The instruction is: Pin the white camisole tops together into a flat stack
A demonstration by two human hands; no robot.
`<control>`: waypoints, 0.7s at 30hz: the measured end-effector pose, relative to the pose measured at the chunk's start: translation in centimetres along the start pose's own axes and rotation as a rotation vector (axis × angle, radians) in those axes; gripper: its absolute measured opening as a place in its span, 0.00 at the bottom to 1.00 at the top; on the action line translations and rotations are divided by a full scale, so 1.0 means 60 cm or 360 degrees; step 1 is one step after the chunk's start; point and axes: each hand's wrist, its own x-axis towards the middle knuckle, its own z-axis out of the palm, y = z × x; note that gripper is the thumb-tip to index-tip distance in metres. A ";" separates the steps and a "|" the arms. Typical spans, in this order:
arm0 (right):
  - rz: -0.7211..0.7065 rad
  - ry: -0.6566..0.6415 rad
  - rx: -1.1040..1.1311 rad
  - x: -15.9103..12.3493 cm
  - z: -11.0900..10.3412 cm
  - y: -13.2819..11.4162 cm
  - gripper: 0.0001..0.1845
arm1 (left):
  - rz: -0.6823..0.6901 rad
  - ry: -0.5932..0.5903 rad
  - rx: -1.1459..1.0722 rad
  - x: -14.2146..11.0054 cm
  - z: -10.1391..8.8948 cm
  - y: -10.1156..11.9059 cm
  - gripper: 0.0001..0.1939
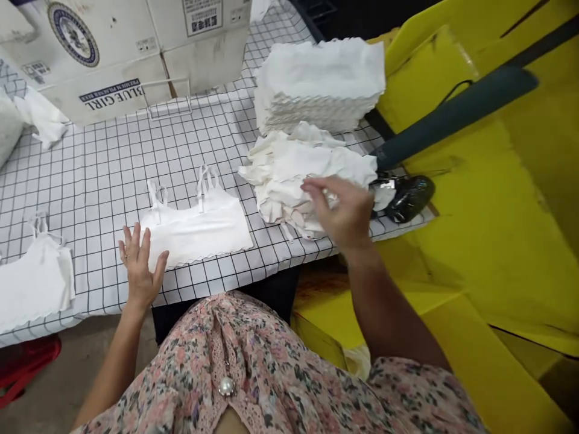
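Note:
A white strappy crop top (199, 232) lies flat on the checked tablecloth in front of me, its thin straps pointing away. My left hand (140, 268) rests with spread fingers on its left side. Over a loose, rumpled heap of white fabric pieces (316, 160), my right hand (346, 208) is bent into a pinch, thumb and index finger close together. Whether a piece of cloth is between those fingertips, I cannot make out. Behind the heap stands a neat, thick stack of folded white fabric pieces (323, 69).
More white tops (38, 277) lie at the table's left edge. A carton (122, 54) and a thin white wire frame (169, 99) stand at the back. On the right are a black plastic-wrapped bundle (411, 199), a dark green bar (456, 114) and yellow sheeting (488, 199).

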 end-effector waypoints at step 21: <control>0.0018 0.0526 0.0735 0.441 -0.173 -0.214 0.34 | -0.0164 -0.0564 -0.1680 0.357 -0.001 0.190 0.17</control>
